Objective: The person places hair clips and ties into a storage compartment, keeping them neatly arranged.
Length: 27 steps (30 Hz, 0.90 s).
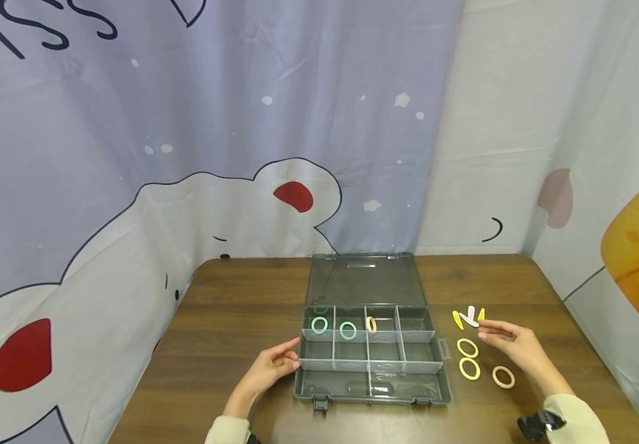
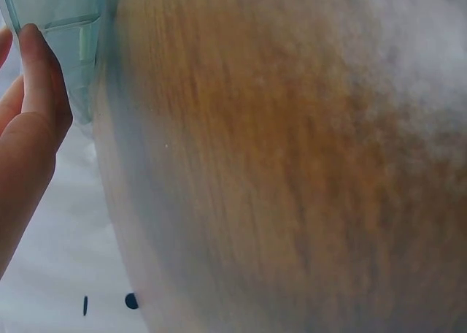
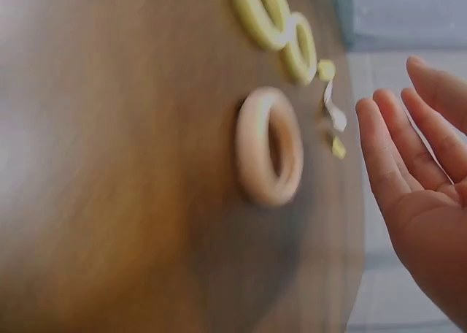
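A grey see-through organizer box (image 1: 377,383) lies with its lid (image 1: 365,280) folded back. In its back row are a green ring (image 1: 320,317), a second green ring (image 1: 348,323) and pale-yellow rings (image 1: 369,324), which look like hair ties. My left hand (image 1: 268,372) touches the box's left side with fingertips and thumb. Over the table at right, my right hand (image 1: 510,343) has loosely extended fingers and holds nothing. Its fingertips are close to yellow and white hair clips (image 1: 471,313). Two yellow hair ties (image 1: 469,377) and a peach one (image 3: 255,150) lie nearer me.
The wooden table (image 1: 230,302) carries everything. A printed curtain (image 1: 214,209) hangs behind it and along both sides. Latches (image 1: 321,404) stick out from the box's front edge. In the left wrist view, mostly table surface (image 2: 255,165) shows.
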Motion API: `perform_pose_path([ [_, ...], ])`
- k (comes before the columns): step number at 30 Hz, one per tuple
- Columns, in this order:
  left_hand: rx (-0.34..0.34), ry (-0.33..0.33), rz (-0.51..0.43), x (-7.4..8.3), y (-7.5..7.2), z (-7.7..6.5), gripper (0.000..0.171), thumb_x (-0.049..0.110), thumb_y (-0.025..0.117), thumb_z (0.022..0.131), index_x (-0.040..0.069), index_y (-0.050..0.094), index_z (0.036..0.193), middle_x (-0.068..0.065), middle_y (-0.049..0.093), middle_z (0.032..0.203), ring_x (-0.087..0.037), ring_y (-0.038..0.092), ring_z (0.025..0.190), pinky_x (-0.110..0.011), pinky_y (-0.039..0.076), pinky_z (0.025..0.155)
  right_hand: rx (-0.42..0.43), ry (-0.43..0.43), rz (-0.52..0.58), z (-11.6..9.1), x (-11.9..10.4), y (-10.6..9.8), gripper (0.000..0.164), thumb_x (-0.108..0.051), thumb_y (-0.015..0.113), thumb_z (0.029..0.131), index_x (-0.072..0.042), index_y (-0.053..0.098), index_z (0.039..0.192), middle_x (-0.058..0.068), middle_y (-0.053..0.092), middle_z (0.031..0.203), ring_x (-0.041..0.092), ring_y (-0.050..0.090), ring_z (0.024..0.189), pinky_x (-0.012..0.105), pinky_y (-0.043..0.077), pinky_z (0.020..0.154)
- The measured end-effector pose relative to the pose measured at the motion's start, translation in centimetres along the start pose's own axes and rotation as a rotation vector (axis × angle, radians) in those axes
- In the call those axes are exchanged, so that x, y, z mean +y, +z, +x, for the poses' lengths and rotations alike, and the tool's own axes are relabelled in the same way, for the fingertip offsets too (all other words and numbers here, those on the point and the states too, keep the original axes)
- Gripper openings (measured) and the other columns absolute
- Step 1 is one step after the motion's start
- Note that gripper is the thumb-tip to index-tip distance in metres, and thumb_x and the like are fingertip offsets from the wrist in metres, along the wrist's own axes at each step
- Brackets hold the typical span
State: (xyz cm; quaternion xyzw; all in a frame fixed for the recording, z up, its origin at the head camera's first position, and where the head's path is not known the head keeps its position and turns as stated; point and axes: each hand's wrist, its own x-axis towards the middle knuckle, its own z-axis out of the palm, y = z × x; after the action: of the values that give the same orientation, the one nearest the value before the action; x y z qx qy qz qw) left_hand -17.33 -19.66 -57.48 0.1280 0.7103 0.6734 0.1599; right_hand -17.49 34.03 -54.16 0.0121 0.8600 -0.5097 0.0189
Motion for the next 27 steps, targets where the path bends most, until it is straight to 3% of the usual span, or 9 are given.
perform_pose_path([
  [5, 0.011, -0.024, -0.002, -0.1, -0.1, 0.1, 0.06, 0.0, 0.066, 0.088, -0.01, 0.038, 0.141, -0.01, 0.056, 0.101, -0.005, 0.059, 0.087, -0.019, 0.05, 0.079, -0.043, 0.105, -0.041, -1.7, 2.0, -1.4, 0.057, -0.035, 0.066, 0.091, 0.002, 0.054, 0.132, 0.009, 0.067, 0.116, -0.008, 0.059, 0.091, 0.01, 0.042, 0.077],
  [16, 0.018, -0.053, 0.001, -0.1, -0.1, 0.1, 0.061, -0.001, 0.067, 0.088, -0.008, 0.039, 0.141, -0.009, 0.055, 0.101, -0.006, 0.059, 0.086, -0.019, 0.05, 0.079, -0.137, 0.082, -0.073, -4.5, 5.3, -2.4, 0.046, -0.024, 0.066, 0.092, 0.005, 0.058, 0.126, 0.012, 0.067, 0.115, -0.003, 0.061, 0.09, 0.019, 0.05, 0.075],
  [23, 0.024, -0.056, -0.002, -0.1, -0.1, 0.1, 0.061, -0.001, 0.067, 0.088, -0.008, 0.039, 0.141, -0.01, 0.055, 0.101, -0.007, 0.059, 0.087, -0.019, 0.05, 0.08, -0.068, 0.016, -0.077, -4.7, 5.7, -1.8, 0.036, -0.011, 0.072, 0.086, 0.011, 0.064, 0.113, 0.006, 0.072, 0.089, 0.002, 0.063, 0.078, 0.018, 0.051, 0.068],
  [27, 0.03, -0.065, -0.005, -0.1, -0.1, 0.1, 0.061, -0.001, 0.067, 0.087, -0.008, 0.04, 0.141, -0.01, 0.055, 0.101, -0.006, 0.059, 0.087, -0.019, 0.05, 0.08, -0.037, 0.012, -0.145, -4.5, 5.6, -1.6, 0.031, -0.013, 0.075, 0.084, 0.008, 0.068, 0.105, 0.007, 0.072, 0.088, 0.001, 0.062, 0.074, 0.019, 0.05, 0.065],
])
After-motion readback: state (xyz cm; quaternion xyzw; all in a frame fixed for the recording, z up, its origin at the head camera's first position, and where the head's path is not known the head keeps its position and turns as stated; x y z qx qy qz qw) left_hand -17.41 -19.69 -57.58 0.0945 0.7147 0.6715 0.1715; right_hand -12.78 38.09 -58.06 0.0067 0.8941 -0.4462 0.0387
